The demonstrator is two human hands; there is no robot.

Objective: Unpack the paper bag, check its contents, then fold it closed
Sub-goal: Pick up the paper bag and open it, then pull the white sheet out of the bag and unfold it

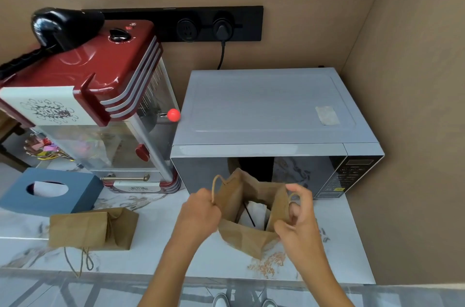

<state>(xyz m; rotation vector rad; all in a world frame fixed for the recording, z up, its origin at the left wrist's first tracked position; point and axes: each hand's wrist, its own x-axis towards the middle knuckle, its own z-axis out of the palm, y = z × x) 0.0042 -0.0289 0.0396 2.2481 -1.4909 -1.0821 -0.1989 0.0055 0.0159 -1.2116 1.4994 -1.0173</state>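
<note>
A brown paper bag point(247, 238) stands upright on the marble counter in front of the microwave, its mouth spread wide. Inside it I see something white point(254, 213) with a thin dark line across it. My left hand point(198, 213) grips the bag's left rim beside the twine handle. My right hand point(298, 218) pinches the right rim, with the right twine handle looped around its fingers. A second brown paper bag point(93, 228) lies folded shut on the counter to the left, its twine handles trailing over the front edge.
A grey microwave point(266, 110) stands right behind the open bag. A red popcorn machine point(95, 95) rises at the left, with a blue tissue box point(50, 189) in front of it. The counter's front edge point(151, 274) runs below the bags. A wall closes the right side.
</note>
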